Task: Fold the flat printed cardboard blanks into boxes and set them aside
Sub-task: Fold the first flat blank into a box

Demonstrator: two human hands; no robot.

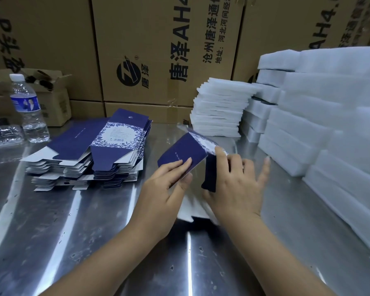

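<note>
The blank (183,151) stands half-folded between both hands, long axis toward the far edge of the counter (94,231); left hand (169,186) pinches its navy panel, right hand (237,186) fingers (264,170) spread, pressing the crease.

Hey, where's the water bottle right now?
In the head view, the water bottle stands at the far left of the metal table, just left of the stack of flat blue blanks.
</note>
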